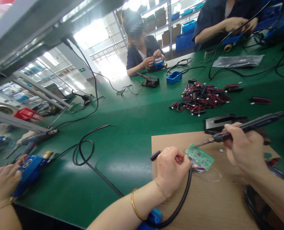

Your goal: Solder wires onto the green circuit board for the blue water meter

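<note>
My right hand (244,150) grips a soldering iron (261,123), its thin metal tip pointing left to the upper edge of a green circuit board (204,156). At the board's left edge, my left hand (173,169) has its fingers pinched together; what is between them is hidden. Thin coloured wires (199,167) lie along the board's lower edge, close to those fingertips. A thick black cable (186,193) curves up to the same spot. Under the board is a brown cardboard sheet (204,204). A short black cylinder (155,155) lies behind my left hand.
Behind the cardboard stands a black holder (213,123). Beyond it lies a heap of black wired parts (204,95) on the green table (132,121). Another black cable (101,175) loops at left. A co-worker's hand (3,182) holds a blue device (30,172); two people sit across.
</note>
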The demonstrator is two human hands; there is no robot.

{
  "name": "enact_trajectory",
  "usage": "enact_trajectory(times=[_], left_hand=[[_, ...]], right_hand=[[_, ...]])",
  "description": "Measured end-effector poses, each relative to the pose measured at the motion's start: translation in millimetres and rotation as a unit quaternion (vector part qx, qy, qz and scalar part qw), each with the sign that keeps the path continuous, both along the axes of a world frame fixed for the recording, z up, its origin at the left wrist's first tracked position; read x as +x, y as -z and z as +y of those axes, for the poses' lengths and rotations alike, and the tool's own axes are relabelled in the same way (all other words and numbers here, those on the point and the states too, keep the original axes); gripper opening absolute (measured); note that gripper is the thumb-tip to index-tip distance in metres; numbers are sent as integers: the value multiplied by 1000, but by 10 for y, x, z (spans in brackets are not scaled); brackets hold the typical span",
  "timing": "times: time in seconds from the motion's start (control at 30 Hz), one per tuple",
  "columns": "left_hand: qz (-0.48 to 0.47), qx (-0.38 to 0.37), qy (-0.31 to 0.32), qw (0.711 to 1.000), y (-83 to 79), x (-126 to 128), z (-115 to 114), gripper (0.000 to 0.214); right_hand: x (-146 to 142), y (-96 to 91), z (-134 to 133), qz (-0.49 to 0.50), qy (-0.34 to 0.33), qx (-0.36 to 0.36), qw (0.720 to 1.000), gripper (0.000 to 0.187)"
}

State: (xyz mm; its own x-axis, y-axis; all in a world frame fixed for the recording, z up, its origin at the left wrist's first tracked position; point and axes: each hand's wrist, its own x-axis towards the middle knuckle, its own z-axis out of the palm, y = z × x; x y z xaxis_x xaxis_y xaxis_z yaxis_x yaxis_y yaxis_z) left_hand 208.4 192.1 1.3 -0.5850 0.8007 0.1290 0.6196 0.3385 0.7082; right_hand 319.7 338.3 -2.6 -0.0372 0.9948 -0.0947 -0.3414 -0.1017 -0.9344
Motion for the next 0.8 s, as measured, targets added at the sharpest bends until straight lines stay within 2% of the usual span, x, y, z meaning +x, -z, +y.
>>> enact_trajectory(times=[0.27,0.6,0.8], left_hand=[[9,2,-2,1000,18,12,5,17],[-1,-9,-5,1000,-15,-2,8,16],[1,-6,-7,1000,1,3,4,17]], right_hand=[[-25,44,22,12,-10,-7,1000,31],[-20,6,-24,4,-31,-6,1000,31],[-33,-6,-38,-12,-36,-37,999,32]])
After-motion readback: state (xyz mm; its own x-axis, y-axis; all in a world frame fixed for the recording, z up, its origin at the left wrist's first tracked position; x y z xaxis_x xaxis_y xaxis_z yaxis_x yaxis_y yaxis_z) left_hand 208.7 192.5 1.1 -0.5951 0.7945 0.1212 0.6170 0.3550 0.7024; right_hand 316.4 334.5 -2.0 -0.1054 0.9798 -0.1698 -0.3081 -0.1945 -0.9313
